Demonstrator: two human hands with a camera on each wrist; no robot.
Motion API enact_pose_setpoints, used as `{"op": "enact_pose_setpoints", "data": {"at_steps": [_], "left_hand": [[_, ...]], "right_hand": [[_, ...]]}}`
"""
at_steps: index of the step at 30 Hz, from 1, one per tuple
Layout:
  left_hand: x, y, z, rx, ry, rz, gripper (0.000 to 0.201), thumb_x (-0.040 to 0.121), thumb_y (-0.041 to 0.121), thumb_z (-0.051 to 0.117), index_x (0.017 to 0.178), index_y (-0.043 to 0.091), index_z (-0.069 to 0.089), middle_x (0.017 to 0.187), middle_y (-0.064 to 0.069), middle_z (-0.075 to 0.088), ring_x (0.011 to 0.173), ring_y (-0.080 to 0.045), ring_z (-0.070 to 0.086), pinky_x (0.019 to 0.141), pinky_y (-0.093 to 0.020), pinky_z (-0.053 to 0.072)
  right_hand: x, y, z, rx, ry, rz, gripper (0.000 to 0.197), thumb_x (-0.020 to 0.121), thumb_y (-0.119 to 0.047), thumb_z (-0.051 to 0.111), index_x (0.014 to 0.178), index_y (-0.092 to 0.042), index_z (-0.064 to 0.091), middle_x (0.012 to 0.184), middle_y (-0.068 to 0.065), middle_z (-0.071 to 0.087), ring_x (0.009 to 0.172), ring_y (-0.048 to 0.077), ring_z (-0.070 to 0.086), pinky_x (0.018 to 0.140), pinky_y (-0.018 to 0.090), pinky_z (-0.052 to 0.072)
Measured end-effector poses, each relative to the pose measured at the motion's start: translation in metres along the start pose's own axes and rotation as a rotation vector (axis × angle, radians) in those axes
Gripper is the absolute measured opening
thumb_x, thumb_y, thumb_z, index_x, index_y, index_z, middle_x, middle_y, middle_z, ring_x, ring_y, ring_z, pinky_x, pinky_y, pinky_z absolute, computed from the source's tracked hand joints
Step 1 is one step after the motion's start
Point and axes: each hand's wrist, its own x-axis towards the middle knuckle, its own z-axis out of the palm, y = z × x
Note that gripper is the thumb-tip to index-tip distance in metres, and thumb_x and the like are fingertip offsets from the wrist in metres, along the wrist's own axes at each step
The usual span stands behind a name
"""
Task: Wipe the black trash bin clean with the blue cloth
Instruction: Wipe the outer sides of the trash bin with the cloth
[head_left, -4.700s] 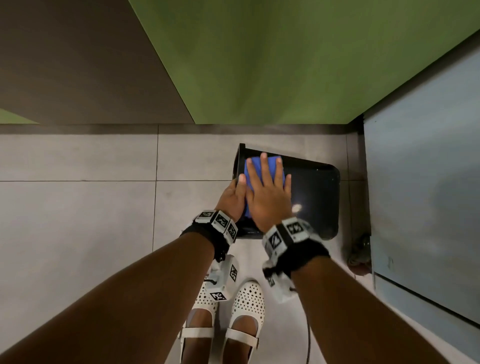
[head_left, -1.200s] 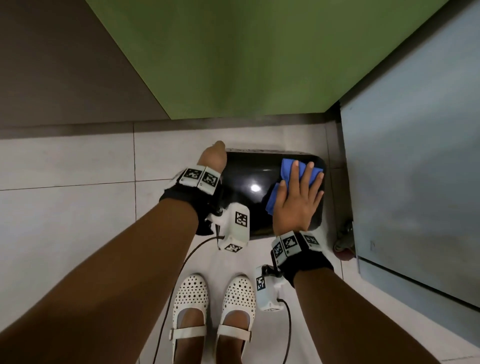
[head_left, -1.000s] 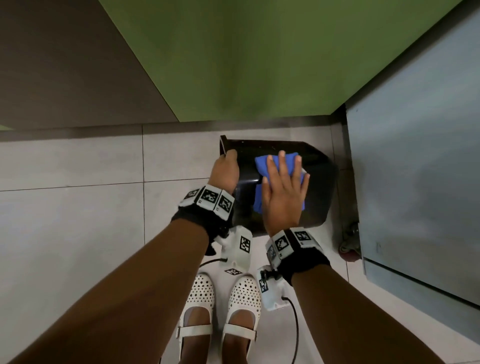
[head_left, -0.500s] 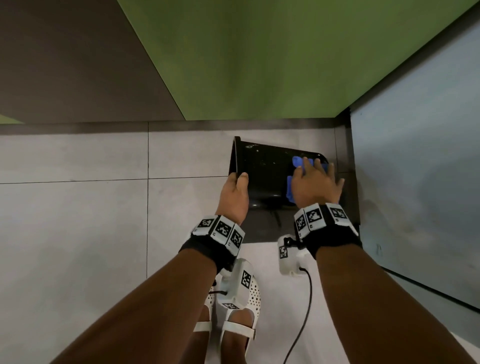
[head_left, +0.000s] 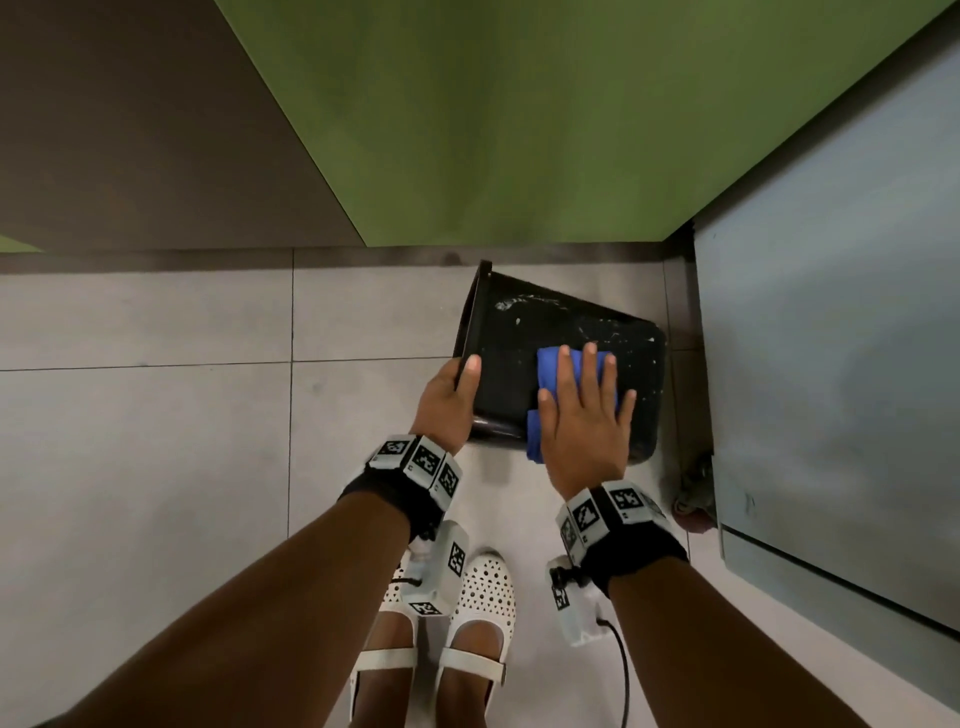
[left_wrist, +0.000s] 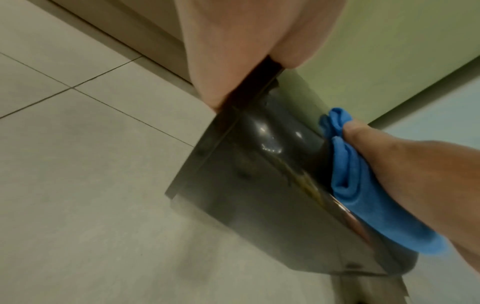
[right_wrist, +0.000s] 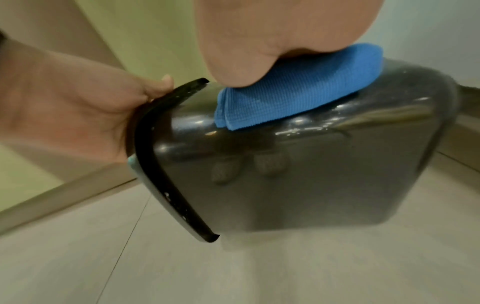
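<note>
The black trash bin is tipped on its side above the tiled floor, its open rim to the left and its speckled side facing up. My left hand grips the rim, thumb on the outer wall, fingers hidden inside. My right hand lies flat with straight, spread fingers on the folded blue cloth, pressing it onto the bin's upper side. The cloth shows under my palm in the right wrist view, and the cloth sits against the bin in the left wrist view.
A green wall stands behind the bin and a grey panel close on its right, forming a corner. A small dark object lies on the floor by the panel. My white shoes are just below. Tiled floor stretches left.
The bin has been turned and tipped between frames. My right hand with the cloth has slid from the bin's far right end back toward me along the upper side. My left hand stays on the rim.
</note>
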Motion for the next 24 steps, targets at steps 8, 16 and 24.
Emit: {"op": "enact_pose_setpoints", "data": {"at_steps": [8, 16, 24], "left_hand": [[0.011, -0.009, 0.005, 0.106, 0.016, 0.15, 0.045, 0.099, 0.031, 0.026, 0.141, 0.015, 0.024, 0.136, -0.01, 0.046, 0.116, -0.019, 0.048, 0.095, -0.027, 0.04], [0.031, -0.008, 0.003, 0.441, 0.034, 0.32, 0.048, 0.1, 0.026, 0.018, 0.147, 0.027, 0.006, 0.159, 0.003, 0.0, 0.146, -0.018, -0.009, 0.115, -0.052, -0.006], [0.032, -0.011, 0.003, 0.353, -0.03, 0.346, 0.05, 0.1, 0.022, 0.02, 0.147, 0.026, 0.003, 0.158, 0.005, 0.001, 0.146, -0.017, -0.005, 0.117, -0.05, -0.005]], "right_hand": [[0.004, -0.007, 0.017, 0.009, 0.123, 0.031, 0.062, 0.094, -0.048, 0.01, 0.148, -0.016, 0.011, 0.156, 0.012, 0.008, 0.141, 0.029, -0.004, 0.111, 0.048, -0.002], [0.026, -0.034, 0.009, -0.09, 0.16, -0.225, 0.054, 0.097, -0.038, 0.02, 0.145, -0.014, 0.026, 0.152, 0.014, 0.024, 0.141, 0.033, 0.018, 0.11, 0.049, 0.007], [0.065, 0.006, -0.011, 0.075, 0.17, 0.171, 0.055, 0.1, -0.04, 0.019, 0.149, -0.022, 0.003, 0.158, 0.008, 0.001, 0.144, 0.029, -0.004, 0.115, 0.05, 0.0]]}}
